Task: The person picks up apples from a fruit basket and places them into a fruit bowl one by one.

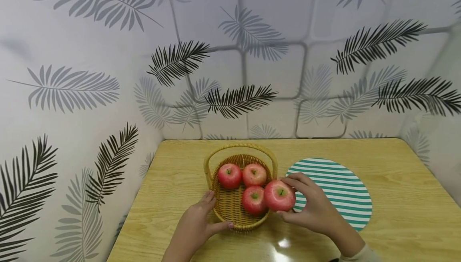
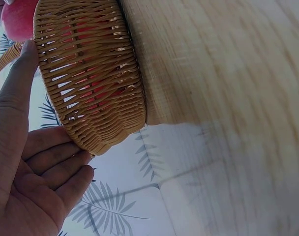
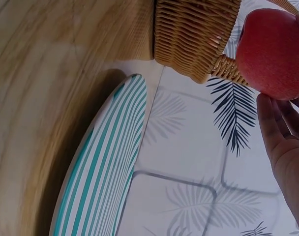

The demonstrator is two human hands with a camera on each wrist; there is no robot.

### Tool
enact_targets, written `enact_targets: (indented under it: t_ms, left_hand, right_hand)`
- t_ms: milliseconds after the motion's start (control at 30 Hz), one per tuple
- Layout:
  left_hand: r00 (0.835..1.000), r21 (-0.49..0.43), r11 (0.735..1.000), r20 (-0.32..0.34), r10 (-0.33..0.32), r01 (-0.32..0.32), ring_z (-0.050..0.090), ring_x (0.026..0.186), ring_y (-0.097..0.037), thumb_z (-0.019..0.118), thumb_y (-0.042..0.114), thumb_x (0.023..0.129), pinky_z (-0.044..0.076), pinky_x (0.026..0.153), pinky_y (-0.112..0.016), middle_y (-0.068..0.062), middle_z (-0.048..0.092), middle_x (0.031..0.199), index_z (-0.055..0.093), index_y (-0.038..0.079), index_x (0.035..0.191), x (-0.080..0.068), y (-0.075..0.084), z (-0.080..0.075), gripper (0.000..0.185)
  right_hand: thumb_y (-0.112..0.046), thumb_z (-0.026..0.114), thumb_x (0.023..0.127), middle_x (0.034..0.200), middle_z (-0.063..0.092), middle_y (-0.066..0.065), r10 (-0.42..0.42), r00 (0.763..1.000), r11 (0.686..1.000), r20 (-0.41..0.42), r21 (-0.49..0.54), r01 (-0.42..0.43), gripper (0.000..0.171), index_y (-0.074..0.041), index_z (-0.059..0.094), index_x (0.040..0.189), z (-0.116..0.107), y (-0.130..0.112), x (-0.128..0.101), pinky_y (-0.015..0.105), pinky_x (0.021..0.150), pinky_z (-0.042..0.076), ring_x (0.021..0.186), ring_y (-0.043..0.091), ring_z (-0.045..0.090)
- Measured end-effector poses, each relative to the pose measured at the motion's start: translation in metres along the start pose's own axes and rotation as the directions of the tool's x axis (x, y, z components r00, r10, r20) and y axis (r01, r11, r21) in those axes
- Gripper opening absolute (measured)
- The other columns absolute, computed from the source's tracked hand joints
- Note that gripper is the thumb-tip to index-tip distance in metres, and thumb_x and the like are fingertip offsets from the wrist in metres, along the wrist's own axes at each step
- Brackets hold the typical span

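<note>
A yellow-brown wicker basket (image 1: 230,212) with an arched handle (image 1: 239,146) stands on the wooden table. Inside it lie three red apples, one at the back left (image 1: 229,176), one at the back right (image 1: 254,175) and one at the front right (image 1: 253,200). My right hand (image 1: 311,206) grips another apple (image 1: 279,195) between thumb and fingers, held up at the basket's right rim. My left hand (image 1: 198,222) touches the basket's left side, thumb and fingers spread; in the left wrist view its fingers (image 2: 66,167) rest against the woven wall (image 2: 90,73).
A round plate or mat with green and white stripes (image 1: 335,186) lies right of the basket, partly behind my right hand. Leaf-patterned white covering (image 1: 252,70) rises behind the table (image 1: 407,198) and along its left side.
</note>
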State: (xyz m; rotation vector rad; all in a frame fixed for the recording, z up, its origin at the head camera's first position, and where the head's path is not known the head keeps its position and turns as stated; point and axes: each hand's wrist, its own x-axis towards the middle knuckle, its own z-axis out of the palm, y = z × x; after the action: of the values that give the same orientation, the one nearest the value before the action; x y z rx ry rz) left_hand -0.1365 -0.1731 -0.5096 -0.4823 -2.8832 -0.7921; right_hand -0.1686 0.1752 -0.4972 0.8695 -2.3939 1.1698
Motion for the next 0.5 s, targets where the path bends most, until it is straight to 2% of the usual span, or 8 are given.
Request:
enact_targets:
  t_ms: [233, 500]
  left_hand:
    - [1.000, 0.005, 1.000, -0.013, 0.018, -0.018, 0.060, 0.141, -0.036, 0.083, 0.065, 0.079, 0.056, 0.109, -0.050, -0.026, 0.063, 0.145, 0.069, -0.008, 0.134, 0.000, 0.000, -0.001, 0.092]
    - [1.000, -0.007, 1.000, -0.008, 0.008, -0.009, 0.059, 0.142, -0.034, 0.083, 0.066, 0.079, 0.055, 0.111, -0.050, -0.025, 0.063, 0.145, 0.069, -0.008, 0.134, 0.000, -0.001, 0.001, 0.093]
  right_hand:
    - [-0.018, 0.104, 0.063, 0.129, 0.064, -0.004, 0.002, 1.000, 0.999, -0.026, -0.035, -0.003, 0.078, -0.012, 0.070, 0.132, -0.009, 0.005, -0.003, 0.012, 0.089, 0.057, 0.109, 0.008, 0.065]
    - [-0.013, 0.104, 0.062, 0.125, 0.065, 0.000, -0.002, 0.997, 0.999, -0.073, -0.048, -0.002, 0.075, -0.007, 0.071, 0.128, -0.019, 0.023, -0.003, 0.011, 0.086, 0.057, 0.102, 0.007, 0.067]
